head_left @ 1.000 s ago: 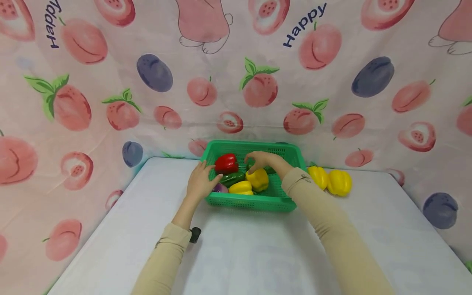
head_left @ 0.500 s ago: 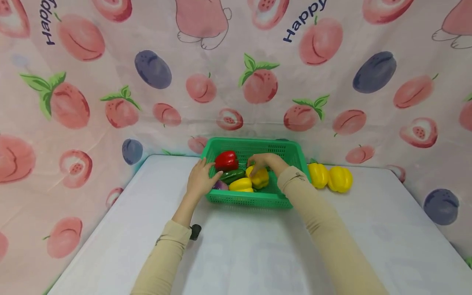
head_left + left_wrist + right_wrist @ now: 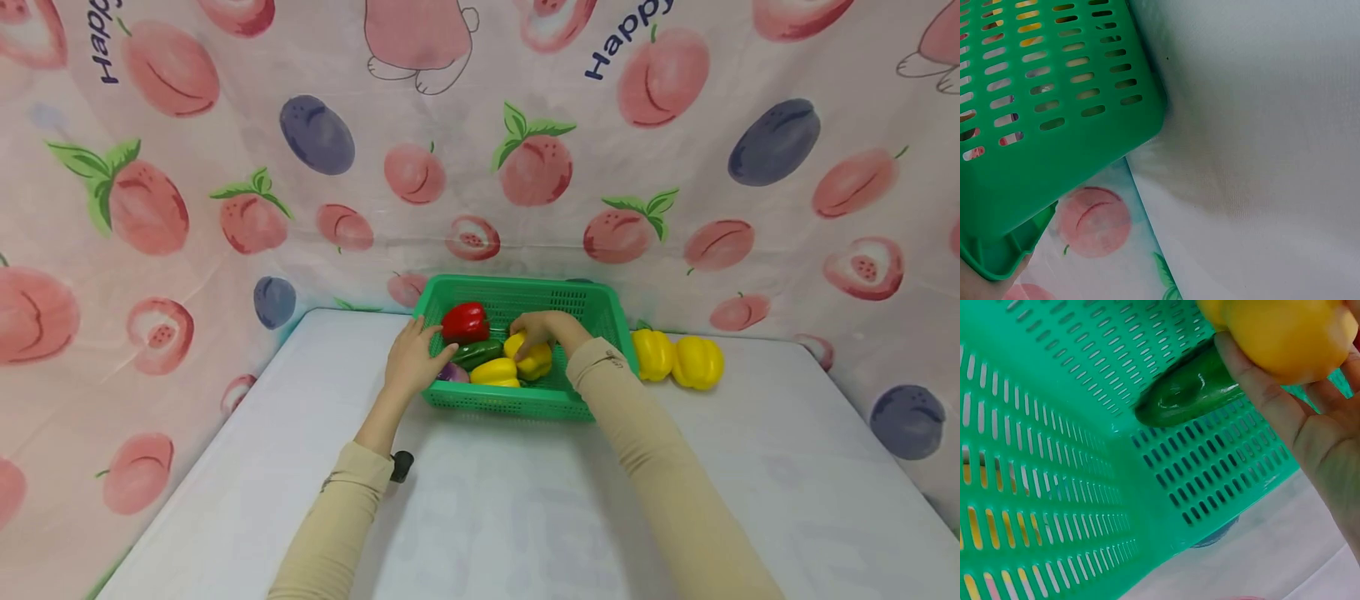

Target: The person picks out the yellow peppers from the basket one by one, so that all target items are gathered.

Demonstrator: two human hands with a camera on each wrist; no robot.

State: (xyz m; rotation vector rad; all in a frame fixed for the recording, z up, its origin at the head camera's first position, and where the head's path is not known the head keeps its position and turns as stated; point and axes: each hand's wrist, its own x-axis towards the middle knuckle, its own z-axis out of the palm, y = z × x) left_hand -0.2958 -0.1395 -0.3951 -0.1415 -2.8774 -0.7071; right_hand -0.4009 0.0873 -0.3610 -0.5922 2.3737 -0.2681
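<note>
My right hand reaches into the green plastic basket and holds a yellow bell pepper between thumb and fingers. In the right wrist view, that pepper sits against the fingers, beside a dark green cucumber. My left hand rests over the basket's left rim, its thumb and fingers spread. Around it lie a red bell pepper, a green cucumber, another yellow bell pepper and a partly hidden purple vegetable.
Two yellow bell peppers, a nearer-basket one and an outer one, stand on the white table right of the basket. A fruit-printed cloth hangs behind and at the sides. A black device shows beside my left wrist.
My right hand has closed around the yellow bell pepper in the basket, moving slightly right. My left hand stays on the rim, and the head view has shifted slightly.
</note>
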